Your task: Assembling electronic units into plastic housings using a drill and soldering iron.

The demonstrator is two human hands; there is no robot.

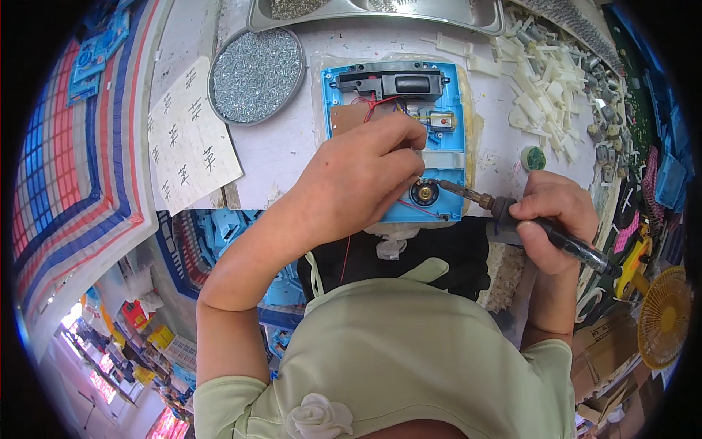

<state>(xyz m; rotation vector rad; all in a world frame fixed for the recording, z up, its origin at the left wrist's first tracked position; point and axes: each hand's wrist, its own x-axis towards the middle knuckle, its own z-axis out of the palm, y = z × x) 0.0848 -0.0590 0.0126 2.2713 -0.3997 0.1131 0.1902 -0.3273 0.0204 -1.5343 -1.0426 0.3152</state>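
Observation:
My right hand grips a soldering iron by its dark handle. The iron's tip points left and meets the edge of a small round speaker, or sits just above it. That speaker lies in the near part of an open blue plastic casing. Over the casing's left side, my left hand is closed in a pinch beside the speaker. What its fingertips hold is hidden. A thin red wire hangs below this hand, and another red wire runs past the speaker.
A round tray of small screws stands at the left, by a sheet of paper. Behind is a metal tray. White plastic parts are heaped at the right, near a small green-topped round item. A yellow fan stands far right.

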